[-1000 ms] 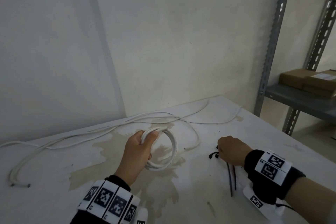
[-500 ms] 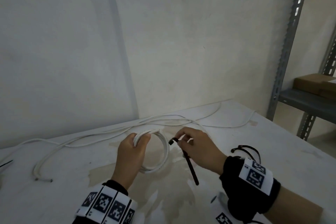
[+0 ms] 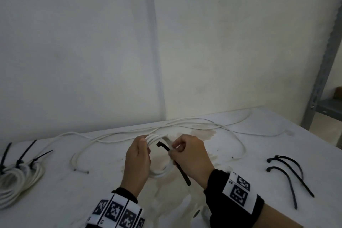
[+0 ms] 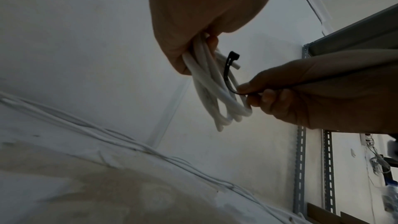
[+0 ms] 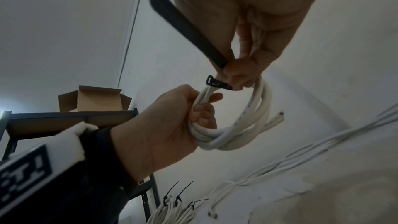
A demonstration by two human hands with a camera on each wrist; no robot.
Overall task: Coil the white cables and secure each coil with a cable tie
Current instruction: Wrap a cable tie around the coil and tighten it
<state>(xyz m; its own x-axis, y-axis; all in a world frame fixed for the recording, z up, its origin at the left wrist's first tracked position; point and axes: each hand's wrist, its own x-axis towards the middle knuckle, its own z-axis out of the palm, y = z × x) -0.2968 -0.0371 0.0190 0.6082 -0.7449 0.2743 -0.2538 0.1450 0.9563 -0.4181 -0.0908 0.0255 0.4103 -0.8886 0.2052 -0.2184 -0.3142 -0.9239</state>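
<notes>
No word or number can be read with certainty. The white wrist bands (image 3: 238, 193) carry black square coded markers and a few tiny characters too small to make out. The white coiled cable (image 5: 256, 122) bears faint grey print along its sheath, too blurred to read.

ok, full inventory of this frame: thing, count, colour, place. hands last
held coil: 1, white, above the table centre, gripped by the left hand
held cable tie: 1, black, in the right hand, head end beside the coil
loose cables: several strands, exact count unclear, white, along the back of the table
tied coils: 3 ties showing, white cable with black ties, table's left edge
spare cable ties: about 3, black, table's right side
table: 1, white, stained near the middle
shelving upright: grey metal, right edge
cardboard box: 1, brown, open, on a shelf in the right wrist view
left hand: grips the held coil
right hand: pinches the held cable tie
</notes>
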